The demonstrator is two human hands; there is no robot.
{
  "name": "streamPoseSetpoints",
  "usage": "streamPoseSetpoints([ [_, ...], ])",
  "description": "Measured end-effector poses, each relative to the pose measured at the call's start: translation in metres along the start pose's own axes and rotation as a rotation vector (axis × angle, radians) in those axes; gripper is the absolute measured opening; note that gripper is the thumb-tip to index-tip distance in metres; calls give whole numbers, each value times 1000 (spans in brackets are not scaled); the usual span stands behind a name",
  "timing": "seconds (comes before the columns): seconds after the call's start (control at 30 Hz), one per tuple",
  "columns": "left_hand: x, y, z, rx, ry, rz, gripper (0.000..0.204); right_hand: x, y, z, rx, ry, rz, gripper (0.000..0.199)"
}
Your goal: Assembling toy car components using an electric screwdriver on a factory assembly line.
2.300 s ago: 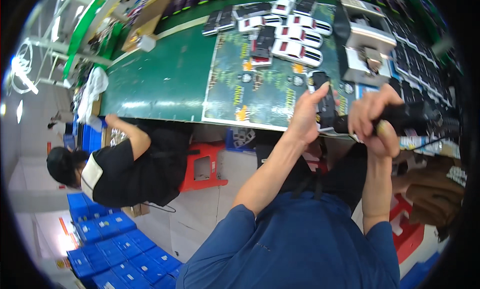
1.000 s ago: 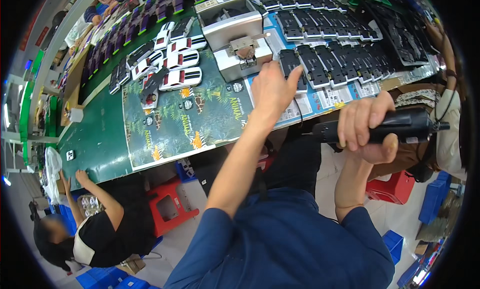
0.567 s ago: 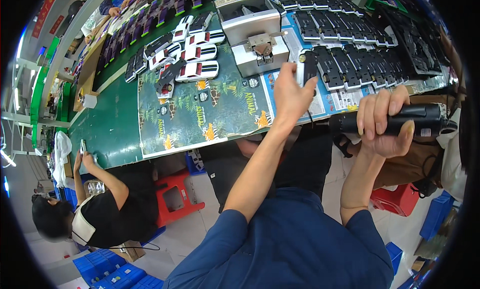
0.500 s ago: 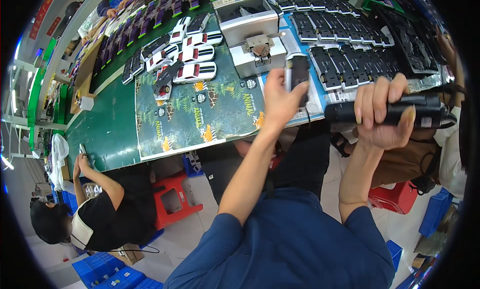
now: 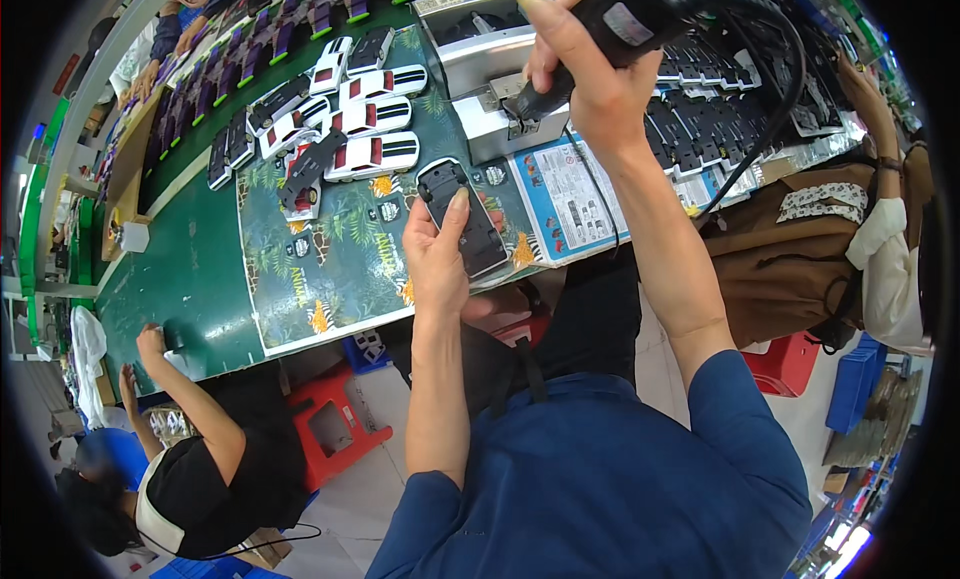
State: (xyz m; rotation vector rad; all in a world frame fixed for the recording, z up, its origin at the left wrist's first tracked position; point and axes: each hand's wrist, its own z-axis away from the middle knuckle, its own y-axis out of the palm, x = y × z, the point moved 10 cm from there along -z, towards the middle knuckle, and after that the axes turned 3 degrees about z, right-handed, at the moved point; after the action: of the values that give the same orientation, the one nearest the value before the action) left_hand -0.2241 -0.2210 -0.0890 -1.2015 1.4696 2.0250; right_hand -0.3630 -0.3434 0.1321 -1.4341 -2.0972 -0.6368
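Observation:
My left hand grips a toy car turned underside up, its black chassis facing me and my thumb lying across it. The car is held over the near edge of the bench. My right hand is wrapped round a black corded electric screwdriver. The driver's nose points down-left at the front bracket of a silver screw feeder; my hand and the tool hide part of that box, and I cannot tell whether the bit touches it.
White toy cars with black stripes lie grouped left of the feeder, some underside up. Rows of black chassis fill the right. A printed sheet lies before the feeder. The screwdriver's cable loops right. A co-worker sits at the left.
My right hand has swung the screwdriver from the right side up to the feeder. My left hand has brought the toy car left and nearer to me, away from the feeder's right side.

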Motion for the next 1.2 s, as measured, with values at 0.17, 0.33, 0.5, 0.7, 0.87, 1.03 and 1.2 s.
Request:
streamPoseSetpoints([
  [0.17,-2,-2,-2,-21,-121,134,21,-6,17,-5,-40,187,-26,26],
  [0.33,1,-9,-1,-30,-117,126,21,-23,25,-6,37,394,-27,26],
  [0.5,0,5,2,-16,-83,45,19,-6,15,20,56,329,-367,25],
  [0.7,5,7,4,0,-79,18,24,-2,43,42,14,286,-599,18],
  [0.87,-4,12,6,-14,-66,27,22,-1,55,45,-8,278,-528,20],
  [1.03,-4,13,7,-13,-42,9,22,1,66,52,206,264,-241,15],
  [1.2,-10,12,12,-22,-34,36,25,3,82,59,331,140,-217,25],
])
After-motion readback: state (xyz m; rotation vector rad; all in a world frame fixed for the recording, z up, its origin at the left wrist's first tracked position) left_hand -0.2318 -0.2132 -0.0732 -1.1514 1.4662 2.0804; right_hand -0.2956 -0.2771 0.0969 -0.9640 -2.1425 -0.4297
